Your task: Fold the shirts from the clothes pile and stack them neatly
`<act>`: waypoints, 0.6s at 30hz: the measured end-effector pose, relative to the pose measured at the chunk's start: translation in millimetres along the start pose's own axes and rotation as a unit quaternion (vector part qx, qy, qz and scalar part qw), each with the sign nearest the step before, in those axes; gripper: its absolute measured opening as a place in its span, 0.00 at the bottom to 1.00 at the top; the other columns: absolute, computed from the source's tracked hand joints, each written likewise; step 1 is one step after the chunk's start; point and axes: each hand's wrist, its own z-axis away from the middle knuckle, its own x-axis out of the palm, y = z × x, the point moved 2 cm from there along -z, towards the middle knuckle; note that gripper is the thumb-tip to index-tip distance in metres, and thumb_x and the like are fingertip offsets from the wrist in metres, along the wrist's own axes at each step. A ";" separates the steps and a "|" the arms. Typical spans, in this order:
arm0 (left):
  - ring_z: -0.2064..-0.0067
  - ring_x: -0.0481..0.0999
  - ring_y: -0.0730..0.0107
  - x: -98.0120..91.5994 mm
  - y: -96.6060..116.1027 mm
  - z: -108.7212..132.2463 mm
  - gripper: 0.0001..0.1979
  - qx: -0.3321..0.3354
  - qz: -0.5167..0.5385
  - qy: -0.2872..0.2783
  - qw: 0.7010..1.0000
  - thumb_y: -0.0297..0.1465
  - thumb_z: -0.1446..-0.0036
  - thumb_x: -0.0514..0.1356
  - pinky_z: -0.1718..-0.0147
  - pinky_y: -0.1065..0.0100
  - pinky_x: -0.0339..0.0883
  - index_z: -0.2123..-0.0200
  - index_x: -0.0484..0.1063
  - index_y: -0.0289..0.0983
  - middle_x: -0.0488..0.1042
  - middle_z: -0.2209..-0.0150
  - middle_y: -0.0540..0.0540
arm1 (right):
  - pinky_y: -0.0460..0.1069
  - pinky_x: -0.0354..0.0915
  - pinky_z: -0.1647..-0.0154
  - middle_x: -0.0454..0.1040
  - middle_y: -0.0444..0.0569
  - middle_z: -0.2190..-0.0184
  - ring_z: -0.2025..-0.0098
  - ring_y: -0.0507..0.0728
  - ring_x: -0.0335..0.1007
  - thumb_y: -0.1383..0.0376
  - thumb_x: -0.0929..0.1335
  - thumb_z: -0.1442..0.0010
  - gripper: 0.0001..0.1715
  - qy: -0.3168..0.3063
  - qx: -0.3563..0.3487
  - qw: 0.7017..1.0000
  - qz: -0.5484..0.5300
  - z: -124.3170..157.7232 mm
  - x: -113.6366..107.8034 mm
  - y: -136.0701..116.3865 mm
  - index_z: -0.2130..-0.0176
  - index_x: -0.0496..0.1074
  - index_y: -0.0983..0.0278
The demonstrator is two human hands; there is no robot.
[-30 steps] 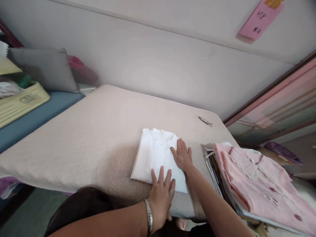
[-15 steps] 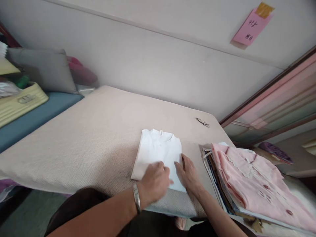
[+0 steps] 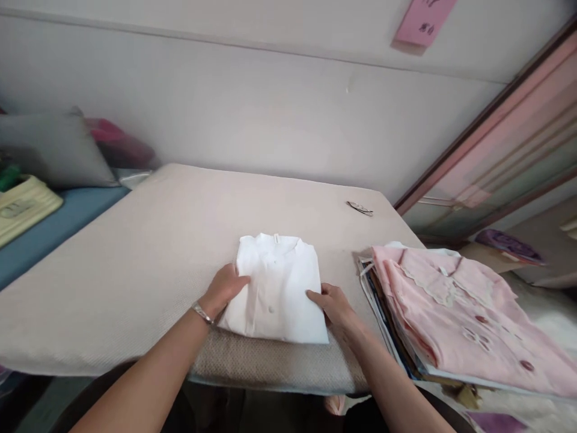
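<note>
A folded white shirt (image 3: 283, 282) lies near the front edge of the padded table, its collar with a small label pointing away from me and a button showing on its front. My left hand (image 3: 224, 290) grips its left side, thumb on top and fingers partly hidden under the edge. On the opposite side my right hand (image 3: 334, 305) holds the right edge in the same way, thumb over the cloth. A bracelet circles my left wrist.
To the right stands a stack of folded clothes topped by a pink garment (image 3: 451, 313). Eyeglasses (image 3: 359, 208) rest near the table's back right. At the left are a grey cushion (image 3: 49, 147) and a yellow basket (image 3: 29, 207). A wall runs behind the table (image 3: 216, 204).
My left hand has gone from over the shirt's lower part to its left edge. My right hand stays at the right edge. The view has shifted slightly.
</note>
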 end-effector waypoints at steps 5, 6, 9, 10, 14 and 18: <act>0.66 0.80 0.56 0.3 10.7 8.2 0.20 -0.067 0.296 -0.118 0.945 0.38 0.54 0.71 0.69 0.63 0.72 0.62 0.75 0.31 0.81 0.66 0.39 | 0.48 0.61 0.65 0.81 0.56 0.61 0.60 0.59 0.76 0.64 0.63 0.37 0.12 0.044 -0.014 0.981 0.187 -2.3 1.3 -18.7 0.60 0.74 0.65; 0.67 0.80 0.57 0.1 12.3 12.6 0.20 -0.074 0.319 -0.121 0.937 0.38 0.54 0.71 0.69 0.62 0.73 0.61 0.75 0.31 0.81 0.66 0.39 | 0.48 0.61 0.64 0.81 0.57 0.59 0.59 0.59 0.76 0.65 0.63 0.37 0.12 0.051 -0.010 0.980 0.193 -0.5 0.9 -22.9 0.59 0.74 0.66; 0.71 0.79 0.60 1.4 17.5 25.4 0.20 -0.075 0.338 -0.088 0.934 0.35 0.54 0.71 0.72 0.64 0.72 0.58 0.74 0.31 0.81 0.69 0.42 | 0.48 0.61 0.62 0.81 0.58 0.57 0.56 0.60 0.77 0.68 0.63 0.37 0.12 0.078 -0.007 0.981 0.178 11.8 -8.3 -36.6 0.55 0.73 0.65; 0.72 0.78 0.61 3.1 21.8 29.9 0.21 -0.064 0.337 -0.070 0.937 0.34 0.54 0.70 0.73 0.65 0.71 0.57 0.74 0.32 0.80 0.70 0.44 | 0.49 0.61 0.62 0.81 0.57 0.58 0.56 0.61 0.77 0.69 0.63 0.37 0.14 0.090 -0.013 0.980 0.177 18.3 -15.7 -41.3 0.53 0.73 0.64; 0.72 0.78 0.64 22.2 68.5 61.8 0.27 0.016 0.335 -0.073 0.939 0.39 0.54 0.72 0.75 0.70 0.68 0.52 0.74 0.33 0.80 0.69 0.48 | 0.50 0.59 0.64 0.81 0.55 0.60 0.60 0.62 0.77 0.68 0.61 0.34 0.15 0.137 -0.084 0.960 0.229 56.2 -76.3 -53.9 0.50 0.70 0.63; 0.66 0.79 0.62 62.4 160.8 108.6 0.34 0.130 0.352 -0.142 0.916 0.46 0.51 0.71 0.70 0.70 0.69 0.45 0.72 0.34 0.81 0.61 0.45 | 0.50 0.57 0.64 0.80 0.55 0.61 0.59 0.61 0.76 0.65 0.60 0.31 0.14 0.244 -0.080 0.930 0.264 95.6 -184.7 -42.0 0.51 0.70 0.63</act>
